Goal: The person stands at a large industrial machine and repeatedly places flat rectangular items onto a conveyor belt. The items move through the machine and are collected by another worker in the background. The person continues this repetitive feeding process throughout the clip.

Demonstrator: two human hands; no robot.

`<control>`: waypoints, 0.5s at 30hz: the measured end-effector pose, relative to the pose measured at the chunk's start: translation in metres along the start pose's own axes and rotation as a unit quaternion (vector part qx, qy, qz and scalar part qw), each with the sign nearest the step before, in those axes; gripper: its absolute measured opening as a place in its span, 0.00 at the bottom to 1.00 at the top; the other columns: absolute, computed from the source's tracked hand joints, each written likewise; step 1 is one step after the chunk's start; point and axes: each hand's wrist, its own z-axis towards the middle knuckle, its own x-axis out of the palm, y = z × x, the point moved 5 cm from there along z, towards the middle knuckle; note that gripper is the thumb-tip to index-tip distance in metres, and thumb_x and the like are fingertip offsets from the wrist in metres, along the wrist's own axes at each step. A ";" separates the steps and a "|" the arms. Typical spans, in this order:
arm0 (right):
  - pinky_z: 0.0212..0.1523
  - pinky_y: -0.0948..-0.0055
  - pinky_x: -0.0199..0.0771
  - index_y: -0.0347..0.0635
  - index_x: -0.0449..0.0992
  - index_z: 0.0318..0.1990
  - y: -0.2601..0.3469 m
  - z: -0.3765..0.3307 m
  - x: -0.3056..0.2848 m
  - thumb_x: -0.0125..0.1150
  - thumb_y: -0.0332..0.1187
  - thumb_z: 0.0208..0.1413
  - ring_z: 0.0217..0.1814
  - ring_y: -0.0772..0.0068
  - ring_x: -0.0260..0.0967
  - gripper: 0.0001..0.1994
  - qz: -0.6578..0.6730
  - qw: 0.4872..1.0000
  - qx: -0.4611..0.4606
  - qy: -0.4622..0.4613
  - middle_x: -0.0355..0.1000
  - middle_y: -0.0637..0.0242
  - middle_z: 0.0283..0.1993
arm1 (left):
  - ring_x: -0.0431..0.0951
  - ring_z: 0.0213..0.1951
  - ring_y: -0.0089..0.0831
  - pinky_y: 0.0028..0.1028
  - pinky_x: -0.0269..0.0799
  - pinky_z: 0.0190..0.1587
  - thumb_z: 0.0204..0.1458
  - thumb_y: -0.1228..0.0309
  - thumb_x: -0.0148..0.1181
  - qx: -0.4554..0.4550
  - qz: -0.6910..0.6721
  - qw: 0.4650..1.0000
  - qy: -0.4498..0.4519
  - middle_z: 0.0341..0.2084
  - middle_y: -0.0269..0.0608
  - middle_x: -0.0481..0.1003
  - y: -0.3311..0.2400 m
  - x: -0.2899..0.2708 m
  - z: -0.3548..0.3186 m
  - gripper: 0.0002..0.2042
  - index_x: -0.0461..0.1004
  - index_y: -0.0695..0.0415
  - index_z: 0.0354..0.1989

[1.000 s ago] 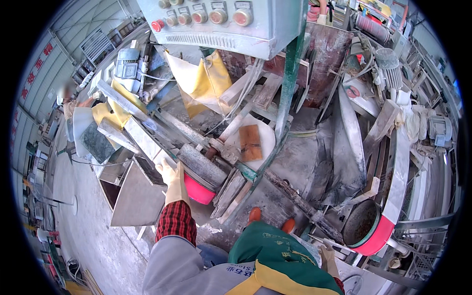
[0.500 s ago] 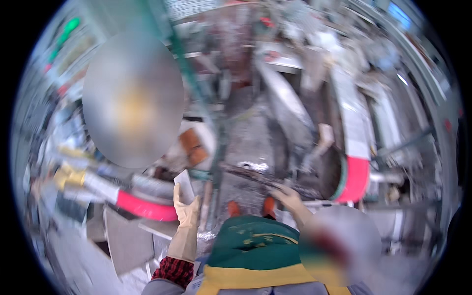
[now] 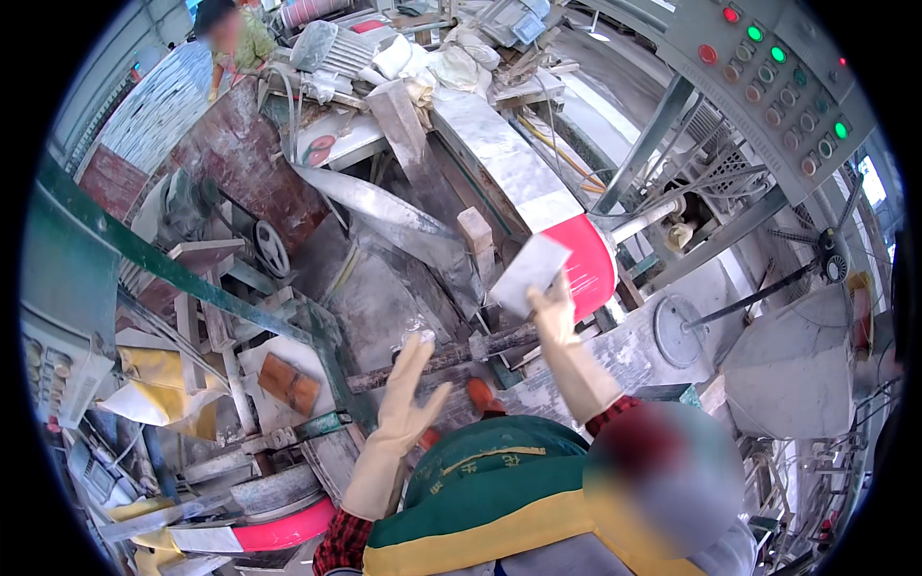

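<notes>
- Pinching one pale slab (image 3: 529, 273) at its lower edge with my gloved right hand (image 3: 556, 309); it tilts just above my fingers, beside the red drum (image 3: 591, 264).
- Left hand (image 3: 411, 392) is spread wide, holding nothing, with open room around it.
- A shaft (image 3: 461, 351) crosses between both hands.

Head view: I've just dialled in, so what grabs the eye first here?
The right hand in a cream rubber glove, raised at centre, holds up a flat grey stone tile. Just behind it curves a bright red machine guard. The gloved left hand spreads open lower left, holding nothing.
</notes>
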 end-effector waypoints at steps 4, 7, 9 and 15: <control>0.32 0.71 0.72 0.46 0.50 0.65 -0.008 0.069 -0.042 0.56 0.22 0.44 0.38 0.68 0.69 0.38 -0.116 0.982 -0.005 -0.146 0.68 0.61 0.45 | 0.59 0.62 0.42 0.32 0.54 0.63 0.46 0.76 0.62 -0.131 0.011 0.991 -0.031 0.59 0.52 0.60 0.080 -0.022 -0.053 0.28 0.62 0.58 0.59; 0.26 0.71 0.71 0.46 0.51 0.65 -0.037 0.108 -0.062 0.56 0.22 0.41 0.32 0.68 0.68 0.38 -0.109 0.976 0.025 -0.189 0.69 0.60 0.40 | 0.59 0.61 0.40 0.32 0.55 0.63 0.47 0.76 0.60 -0.211 -0.019 0.975 -0.059 0.59 0.49 0.60 0.120 -0.043 -0.099 0.28 0.61 0.57 0.59; 0.25 0.71 0.71 0.46 0.52 0.64 -0.052 0.123 -0.076 0.57 0.23 0.41 0.31 0.68 0.68 0.38 -0.147 0.957 0.078 -0.238 0.69 0.59 0.39 | 0.59 0.62 0.38 0.32 0.55 0.63 0.48 0.76 0.60 -0.301 -0.049 0.949 -0.082 0.60 0.46 0.59 0.138 -0.055 -0.125 0.28 0.60 0.56 0.60; 0.19 0.71 0.65 0.42 0.59 0.60 -0.068 0.143 -0.075 0.56 0.21 0.41 0.23 0.69 0.66 0.32 -0.079 0.965 0.026 -0.248 0.69 0.62 0.32 | 0.59 0.61 0.37 0.31 0.56 0.62 0.50 0.76 0.58 -0.431 -0.098 0.885 -0.143 0.60 0.44 0.58 0.138 -0.074 -0.160 0.27 0.59 0.57 0.61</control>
